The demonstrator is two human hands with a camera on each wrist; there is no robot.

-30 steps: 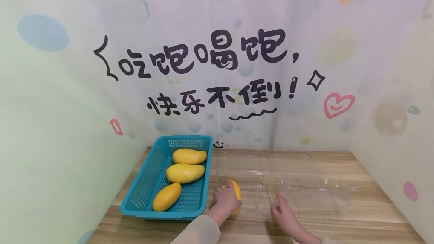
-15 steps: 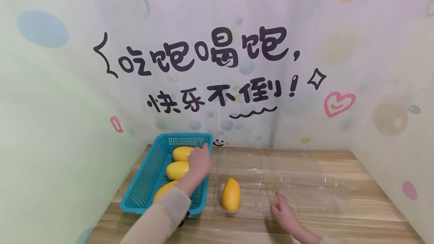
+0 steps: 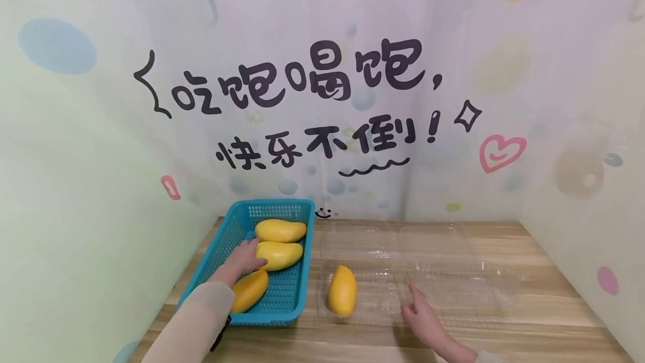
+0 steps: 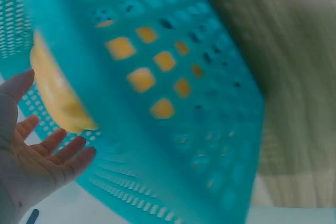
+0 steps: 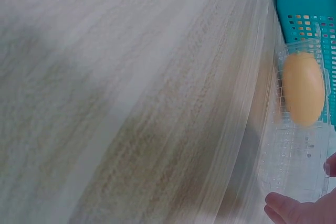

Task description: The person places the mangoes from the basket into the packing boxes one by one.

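Three yellow mangoes lie in the blue-green basket (image 3: 308, 256): a far one (image 3: 279, 231), a middle one (image 3: 282, 256) and a near one (image 3: 251, 290). My left hand (image 3: 244, 259) reaches over the basket's left side, fingertips right at the middle mango's left end. Its fingers are spread in the left wrist view, beside a mango (image 4: 58, 87). Another mango (image 3: 342, 291) lies in the near left part of a clear plastic box (image 3: 375, 290). At that box's right edge, my right hand (image 3: 425, 321) rests with index finger straight and thumb apart; its fingertips touch the box.
A second clear plastic box (image 3: 463, 290) lies open to the right of the first. Everything stands on a wood-grain table (image 3: 559, 318), with a printed curtain (image 3: 322, 99) behind it and pale walls at both sides.
My left hand let go of the mango in the clear box, moved left across the basket's right side, and is now at the middle mango. My right hand has kept its place.
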